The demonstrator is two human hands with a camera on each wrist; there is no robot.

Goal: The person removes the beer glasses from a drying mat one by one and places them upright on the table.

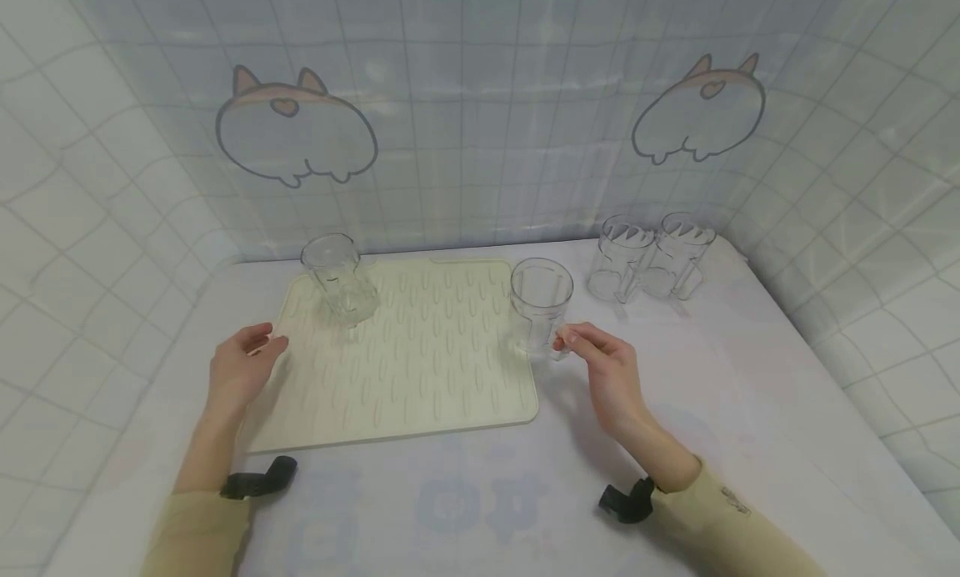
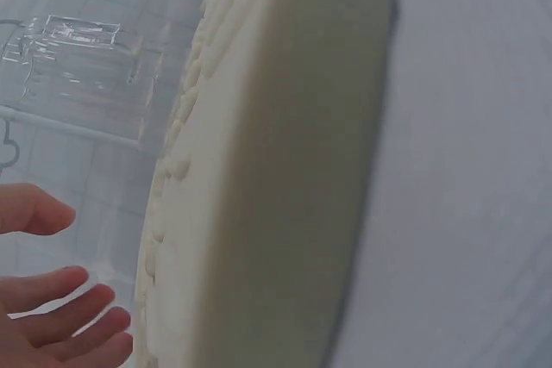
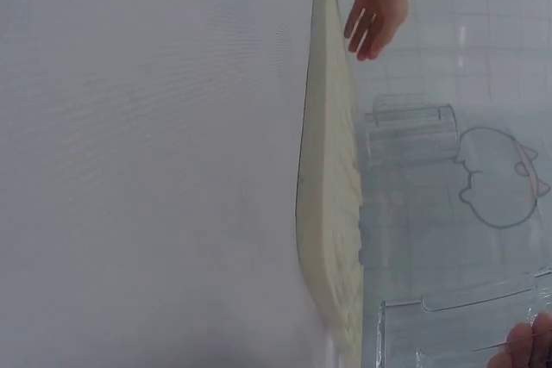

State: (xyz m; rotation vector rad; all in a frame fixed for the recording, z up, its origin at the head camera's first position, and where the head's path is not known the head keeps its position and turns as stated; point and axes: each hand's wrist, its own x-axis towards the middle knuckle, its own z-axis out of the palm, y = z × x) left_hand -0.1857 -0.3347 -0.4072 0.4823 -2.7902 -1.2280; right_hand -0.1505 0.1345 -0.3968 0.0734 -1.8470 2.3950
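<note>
My right hand pinches the handle of a clear glass mug between thumb and fingers. This mug is upright over the right edge of a cream ridged mat; whether its base touches the mat I cannot tell. In the right wrist view, part of the held mug and a few fingertips show at the lower right. Another clear glass mug stands on the mat's back left corner. By the mat's left edge, my left hand holds nothing, fingers apart from the thumb.
Two more glass mugs, one beside the other, stand with handles at the back right of the white-covered table. Grid-patterned cloth walls rise behind and on both sides. Each wrist bears a black device.
</note>
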